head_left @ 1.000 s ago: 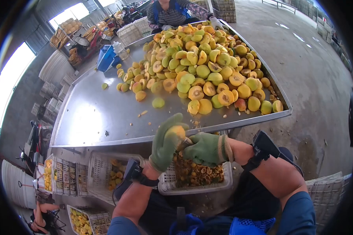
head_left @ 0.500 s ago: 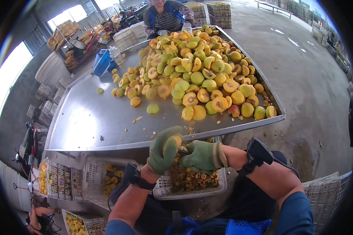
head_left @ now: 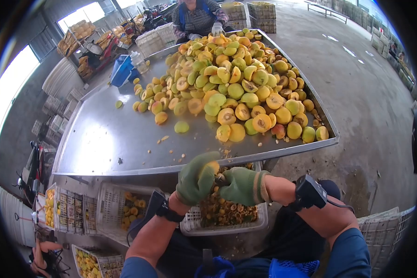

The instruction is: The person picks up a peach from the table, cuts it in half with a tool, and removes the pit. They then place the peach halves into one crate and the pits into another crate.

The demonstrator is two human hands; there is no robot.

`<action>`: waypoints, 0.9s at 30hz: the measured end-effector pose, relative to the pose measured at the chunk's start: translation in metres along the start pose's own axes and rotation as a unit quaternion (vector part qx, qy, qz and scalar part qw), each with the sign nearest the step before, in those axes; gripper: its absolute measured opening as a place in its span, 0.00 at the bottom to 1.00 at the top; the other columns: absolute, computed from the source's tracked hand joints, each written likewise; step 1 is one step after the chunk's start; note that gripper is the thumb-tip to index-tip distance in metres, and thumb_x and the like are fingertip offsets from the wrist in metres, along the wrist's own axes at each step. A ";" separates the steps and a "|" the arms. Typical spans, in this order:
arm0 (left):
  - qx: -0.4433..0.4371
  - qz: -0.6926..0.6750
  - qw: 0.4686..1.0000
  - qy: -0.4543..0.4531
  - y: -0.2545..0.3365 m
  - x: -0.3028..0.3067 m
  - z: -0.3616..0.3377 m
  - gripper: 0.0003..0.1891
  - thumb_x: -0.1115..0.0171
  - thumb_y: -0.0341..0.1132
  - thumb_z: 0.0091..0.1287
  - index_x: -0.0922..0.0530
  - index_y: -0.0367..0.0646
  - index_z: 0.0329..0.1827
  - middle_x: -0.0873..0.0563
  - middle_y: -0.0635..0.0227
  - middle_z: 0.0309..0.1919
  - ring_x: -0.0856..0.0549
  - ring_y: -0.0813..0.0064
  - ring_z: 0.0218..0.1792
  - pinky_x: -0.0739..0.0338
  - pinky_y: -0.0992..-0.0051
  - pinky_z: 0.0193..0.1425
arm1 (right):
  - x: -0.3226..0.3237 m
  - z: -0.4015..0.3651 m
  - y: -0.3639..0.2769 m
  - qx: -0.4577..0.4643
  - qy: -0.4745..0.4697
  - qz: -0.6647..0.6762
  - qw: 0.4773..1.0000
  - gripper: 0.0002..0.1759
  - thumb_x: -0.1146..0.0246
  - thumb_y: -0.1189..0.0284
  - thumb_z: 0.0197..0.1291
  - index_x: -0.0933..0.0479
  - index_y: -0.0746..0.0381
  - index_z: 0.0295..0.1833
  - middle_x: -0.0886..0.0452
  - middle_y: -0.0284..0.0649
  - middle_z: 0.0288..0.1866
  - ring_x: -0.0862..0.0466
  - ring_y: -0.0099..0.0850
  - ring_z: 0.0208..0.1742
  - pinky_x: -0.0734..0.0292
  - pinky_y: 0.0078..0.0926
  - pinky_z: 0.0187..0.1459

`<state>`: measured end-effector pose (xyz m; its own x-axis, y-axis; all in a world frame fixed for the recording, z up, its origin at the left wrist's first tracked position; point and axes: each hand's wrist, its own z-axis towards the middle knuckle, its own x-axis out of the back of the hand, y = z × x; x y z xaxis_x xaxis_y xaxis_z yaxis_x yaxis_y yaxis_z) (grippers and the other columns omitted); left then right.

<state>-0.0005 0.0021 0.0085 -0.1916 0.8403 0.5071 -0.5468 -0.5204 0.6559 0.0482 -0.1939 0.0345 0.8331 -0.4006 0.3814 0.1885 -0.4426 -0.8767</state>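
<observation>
My left hand (head_left: 197, 179), in a green glove, is wrapped round a yellow peach half (head_left: 213, 166) just past the table's near edge. Close beside it, my right hand (head_left: 241, 186), gloved as well, grips a small metal tool (head_left: 220, 177) whose end points at the fruit; its exact kind is mostly hidden by the fingers. Below both hands stands a white plastic crate (head_left: 227, 229) holding brown pits and scraps. Beyond them, a large heap of halved peaches (head_left: 236, 90) covers much of the metal table (head_left: 129, 155).
Opposite, a person's gloved hand (head_left: 217, 29) is at the heap's far side. A blue basket (head_left: 122, 70) and a clear bottle (head_left: 138, 62) stand on the table's left. A crate with peach pieces (head_left: 107, 208) sits at lower left; stacked crates (head_left: 380, 234) are at right.
Both hands stay close together, with the tool's end slightly farther from the peach half. The person opposite has shifted a gloved hand. The view has moved a little.
</observation>
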 end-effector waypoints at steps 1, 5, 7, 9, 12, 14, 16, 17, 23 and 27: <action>-0.006 -0.013 1.000 -0.015 -0.001 0.001 0.001 0.20 0.51 0.38 0.79 0.21 0.31 0.60 0.11 0.53 0.47 0.12 0.64 0.45 0.18 0.65 0.52 | -0.003 0.002 0.004 0.015 0.019 -0.018 1.000 0.10 0.38 0.71 0.62 0.17 0.64 0.45 0.13 0.43 0.34 0.15 0.33 0.37 0.22 0.34 0.42; 0.022 -0.065 0.995 -0.075 -0.001 0.006 0.005 0.19 0.51 0.36 0.78 0.20 0.31 0.59 0.11 0.53 0.48 0.12 0.65 0.46 0.18 0.66 0.53 | -0.009 -0.001 0.008 0.010 0.055 -0.080 0.995 0.11 0.38 0.71 0.62 0.16 0.64 0.47 0.12 0.48 0.37 0.13 0.39 0.41 0.21 0.37 0.44; 0.060 -0.075 0.990 -0.099 0.001 0.007 0.009 0.19 0.52 0.38 0.80 0.19 0.31 0.57 0.11 0.56 0.47 0.13 0.68 0.46 0.19 0.68 0.54 | -0.010 0.001 0.012 -0.013 0.073 -0.100 0.992 0.11 0.36 0.70 0.61 0.16 0.64 0.45 0.13 0.49 0.37 0.12 0.42 0.41 0.20 0.39 0.44; 0.138 -0.167 0.972 -0.092 0.000 0.002 0.009 0.18 0.52 0.39 0.81 0.18 0.33 0.55 0.12 0.59 0.44 0.14 0.71 0.45 0.20 0.69 0.55 | -0.013 0.001 0.016 0.033 0.096 -0.133 0.986 0.11 0.36 0.69 0.61 0.17 0.64 0.45 0.13 0.50 0.36 0.12 0.45 0.40 0.20 0.41 0.43; 0.202 -0.233 0.947 -0.086 0.002 0.000 0.013 0.20 0.54 0.42 0.82 0.18 0.34 0.53 0.12 0.61 0.43 0.15 0.74 0.46 0.22 0.71 0.57 | -0.009 -0.001 0.012 0.049 0.103 -0.122 0.986 0.11 0.36 0.69 0.61 0.17 0.64 0.44 0.13 0.51 0.35 0.12 0.49 0.38 0.20 0.44 0.41; 0.216 -0.242 0.941 -0.097 0.002 0.001 0.014 0.21 0.55 0.43 0.83 0.17 0.34 0.53 0.12 0.62 0.44 0.16 0.74 0.47 0.22 0.71 0.58 | -0.006 -0.002 0.008 0.040 0.091 -0.119 0.988 0.13 0.36 0.67 0.61 0.17 0.63 0.45 0.13 0.52 0.38 0.12 0.50 0.41 0.19 0.44 0.44; 0.214 -0.244 0.938 -0.125 -0.004 0.003 0.015 0.21 0.55 0.43 0.83 0.17 0.34 0.53 0.12 0.62 0.45 0.16 0.74 0.48 0.23 0.71 0.58 | -0.003 -0.004 0.006 0.024 0.075 -0.141 0.987 0.17 0.37 0.61 0.63 0.16 0.62 0.48 0.12 0.52 0.42 0.11 0.50 0.47 0.18 0.44 0.49; 0.215 -0.244 0.935 -0.138 -0.006 0.004 0.015 0.23 0.55 0.45 0.83 0.18 0.33 0.54 0.12 0.62 0.46 0.15 0.74 0.48 0.21 0.71 0.58 | -0.002 -0.005 0.005 0.014 0.063 -0.147 0.987 0.16 0.37 0.62 0.63 0.16 0.63 0.47 0.12 0.52 0.42 0.12 0.50 0.47 0.18 0.43 0.50; 0.199 -0.271 0.939 -0.077 0.002 -0.002 0.015 0.28 0.54 0.52 0.83 0.20 0.31 0.60 0.11 0.60 0.48 0.13 0.72 0.50 0.18 0.71 0.58 | 0.002 -0.001 0.013 0.030 0.026 -0.008 0.999 0.15 0.38 0.65 0.62 0.16 0.63 0.47 0.12 0.51 0.40 0.13 0.49 0.45 0.19 0.41 0.50; 0.262 -0.328 0.908 0.011 0.004 -0.019 0.001 0.29 0.54 0.53 0.83 0.20 0.32 0.61 0.11 0.59 0.48 0.12 0.71 0.48 0.16 0.70 0.56 | -0.005 0.003 0.018 0.070 0.069 -0.006 0.995 0.13 0.39 0.69 0.63 0.17 0.64 0.47 0.13 0.45 0.34 0.15 0.37 0.37 0.21 0.36 0.44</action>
<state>0.0019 -0.0160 0.0026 0.0146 0.9952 -0.0963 -0.0874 0.0972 0.9914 0.0486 -0.1977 0.0161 0.7529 -0.5061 0.4207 0.2768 -0.3365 -0.9001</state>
